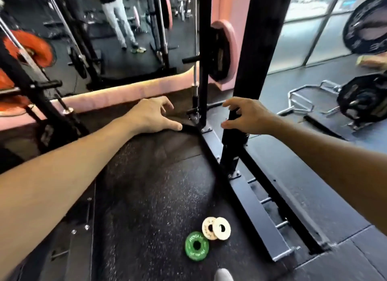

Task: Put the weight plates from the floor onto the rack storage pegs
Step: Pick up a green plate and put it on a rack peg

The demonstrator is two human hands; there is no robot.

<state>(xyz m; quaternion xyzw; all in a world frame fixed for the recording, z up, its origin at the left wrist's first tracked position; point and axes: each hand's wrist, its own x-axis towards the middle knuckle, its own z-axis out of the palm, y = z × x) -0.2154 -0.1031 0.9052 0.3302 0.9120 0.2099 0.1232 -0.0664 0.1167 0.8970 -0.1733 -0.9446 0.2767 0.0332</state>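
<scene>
While both arms reach out over the dark rubber floor (146,197), neither one has anything in it. Left hand (152,115) is out in front with loosely bent fingers, thumb stretched toward the rack base, nothing grasped. Right hand (245,117) hangs just in front of the near black upright (257,50), fingers loosely curved, empty too; can't tell if the fingertips actually touch the post.

Plates are down low near my shoe (224,275): a small green plate (196,245) lying flat, and right beside it two small white plates (216,228) overlapping each other, all on the floor next to the grey rack base rail (257,213).

Up on the rack, a big pink plate (225,52) already sits on a peg behind the uprights, and a bare black peg (190,59) sticks out to the left of the far upright. Orange plates (31,48) on the left, a hex bar (305,100) with black plates off to the right.
</scene>
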